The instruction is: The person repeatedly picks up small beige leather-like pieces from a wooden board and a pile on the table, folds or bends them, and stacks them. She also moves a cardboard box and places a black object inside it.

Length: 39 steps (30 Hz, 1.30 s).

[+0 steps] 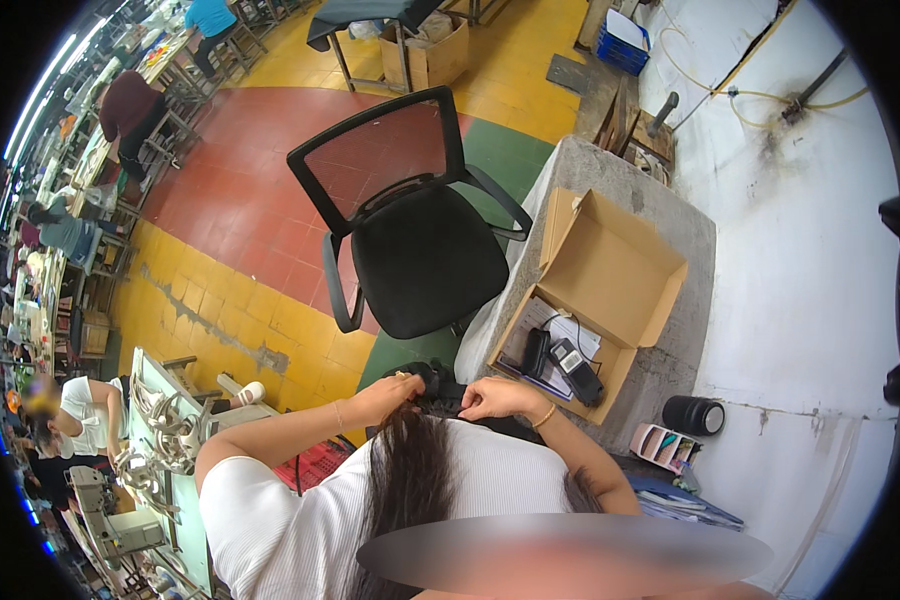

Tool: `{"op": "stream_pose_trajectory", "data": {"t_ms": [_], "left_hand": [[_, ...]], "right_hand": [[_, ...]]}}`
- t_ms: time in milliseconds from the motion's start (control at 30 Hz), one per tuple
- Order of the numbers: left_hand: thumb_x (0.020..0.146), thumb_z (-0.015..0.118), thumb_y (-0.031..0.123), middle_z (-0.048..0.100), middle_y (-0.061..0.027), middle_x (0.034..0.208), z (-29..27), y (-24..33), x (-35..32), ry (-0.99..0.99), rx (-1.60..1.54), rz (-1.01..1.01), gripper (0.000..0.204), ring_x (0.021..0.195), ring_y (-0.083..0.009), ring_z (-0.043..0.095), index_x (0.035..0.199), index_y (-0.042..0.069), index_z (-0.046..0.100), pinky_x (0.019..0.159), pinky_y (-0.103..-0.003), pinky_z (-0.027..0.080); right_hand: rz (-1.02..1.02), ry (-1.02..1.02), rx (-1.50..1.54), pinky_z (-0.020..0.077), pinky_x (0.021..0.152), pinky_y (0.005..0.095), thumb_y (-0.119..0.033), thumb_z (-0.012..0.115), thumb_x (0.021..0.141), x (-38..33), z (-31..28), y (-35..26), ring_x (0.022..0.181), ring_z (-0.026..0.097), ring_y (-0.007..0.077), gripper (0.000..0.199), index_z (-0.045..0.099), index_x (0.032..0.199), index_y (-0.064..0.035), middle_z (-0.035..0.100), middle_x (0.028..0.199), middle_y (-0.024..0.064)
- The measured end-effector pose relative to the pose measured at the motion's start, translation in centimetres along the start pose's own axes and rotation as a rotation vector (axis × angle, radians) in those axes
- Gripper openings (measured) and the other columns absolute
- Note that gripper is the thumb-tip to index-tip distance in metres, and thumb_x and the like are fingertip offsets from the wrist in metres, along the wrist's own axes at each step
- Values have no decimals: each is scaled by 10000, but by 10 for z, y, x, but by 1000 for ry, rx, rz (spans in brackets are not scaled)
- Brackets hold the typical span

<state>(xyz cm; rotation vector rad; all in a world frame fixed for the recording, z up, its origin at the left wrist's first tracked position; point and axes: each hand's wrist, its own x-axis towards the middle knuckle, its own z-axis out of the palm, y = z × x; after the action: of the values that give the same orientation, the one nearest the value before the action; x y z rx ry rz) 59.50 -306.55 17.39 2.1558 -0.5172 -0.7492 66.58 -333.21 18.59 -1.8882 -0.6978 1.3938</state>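
Observation:
My left hand (388,396) is in front of my waist with its fingers curled in. Against its fingertips lies a bunched black thing (436,378), whose kind I cannot make out. My right hand (497,398) is on the other side of it, thumb and fingers pinched together at its edge. What each hand holds is too small and partly hidden to name. Dark hair hangs down close beside my left hand. Just ahead of my hands stands a black office chair (425,262) with a mesh back, its seat toward me.
On a grey-covered table (685,240) to the right, an open cardboard box (620,258) holds papers, a black case (537,350) and a handheld device with a keypad (576,370). Left are a sewing machine (130,530), a worktable (192,505) and people at benches. A white wall (800,290) bounds the right.

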Motion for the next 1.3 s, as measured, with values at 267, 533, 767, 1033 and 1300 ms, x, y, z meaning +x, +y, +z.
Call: {"op": "stream_pose_trajectory", "data": {"t_ms": [267, 533, 767, 1033, 1300], "left_hand": [[877, 615, 127, 601, -185, 951, -1, -15, 14, -134, 61, 123, 160, 939, -368, 593, 944, -16, 588, 808, -427, 476], [957, 566, 159, 537, -115, 718, 1, 6, -12, 350, -430, -331, 170, 659, -262, 570, 877, 9, 551, 649, -373, 476], [988, 560, 230, 505, -4, 695, -35, 15, -36, 224, -1280, -688, 195, 601, -107, 462, 869, 81, 523, 574, -251, 381], [922, 570, 89, 600, -34, 783, -40, -18, -114, -155, -875, -160, 246, 614, -129, 561, 1163, 42, 581, 539, -282, 430], [868, 477, -80, 604, -62, 882, -141, 88, -153, -205, -278, -867, 447, 652, -106, 535, 1300, 19, 528, 554, -247, 438]], "right_hand": [[23, 25, -61, 502, 664, 302, -321, 756, 767, 4, 0, -1, 728, 638, 161, 354, 703, 891, 6, 694, 785, 89], [-28, 453, 300, 490, 666, 273, -227, 748, 818, -17, 23, 25, 739, 620, 132, 270, 641, 916, 1, 674, 836, 68], [95, 709, 866, 529, 688, 280, -82, 687, 877, -98, 54, 29, 766, 629, 149, 235, 463, 912, -20, 514, 837, 39], [407, 519, 813, 477, 658, 250, -82, 702, 848, -161, 125, 45, 726, 578, 104, 208, 510, 906, -23, 579, 798, 19], [400, 44, 870, 498, 723, 327, -183, 701, 769, -135, 254, 123, 791, 619, 182, 269, 633, 963, -9, 651, 868, 97]]}}
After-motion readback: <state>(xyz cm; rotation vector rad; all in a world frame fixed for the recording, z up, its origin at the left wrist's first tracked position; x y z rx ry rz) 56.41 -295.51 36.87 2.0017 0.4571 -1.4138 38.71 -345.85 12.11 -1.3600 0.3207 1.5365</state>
